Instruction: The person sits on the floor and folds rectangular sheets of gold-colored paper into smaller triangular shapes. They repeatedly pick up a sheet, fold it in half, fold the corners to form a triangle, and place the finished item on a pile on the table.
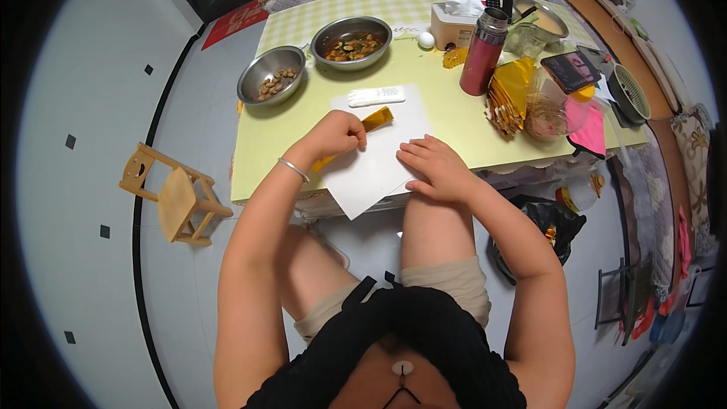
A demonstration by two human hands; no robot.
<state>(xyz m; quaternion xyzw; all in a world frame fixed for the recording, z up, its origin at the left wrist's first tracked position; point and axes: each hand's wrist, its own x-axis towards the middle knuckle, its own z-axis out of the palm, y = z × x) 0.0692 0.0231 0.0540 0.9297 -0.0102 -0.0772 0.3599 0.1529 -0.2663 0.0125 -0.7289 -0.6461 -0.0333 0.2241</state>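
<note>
The yellow-green worktop (448,115) carries white paper (369,180) beneath the left grip (338,136), 2 steel bowls (351,66) beyond that grip and, rightward beyond the right grip (438,170), a red flask (482,62) and gold sheets (515,85).

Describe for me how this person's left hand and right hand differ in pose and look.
The left hand is curled, while the right hand lies open with its fingers spread. The left hand is on a shiny gold strip; the right hand rests at the edge of the white paper. The left wrist wears a silver bracelet; the right wrist is bare. Both hands are bare of gloves.
</note>
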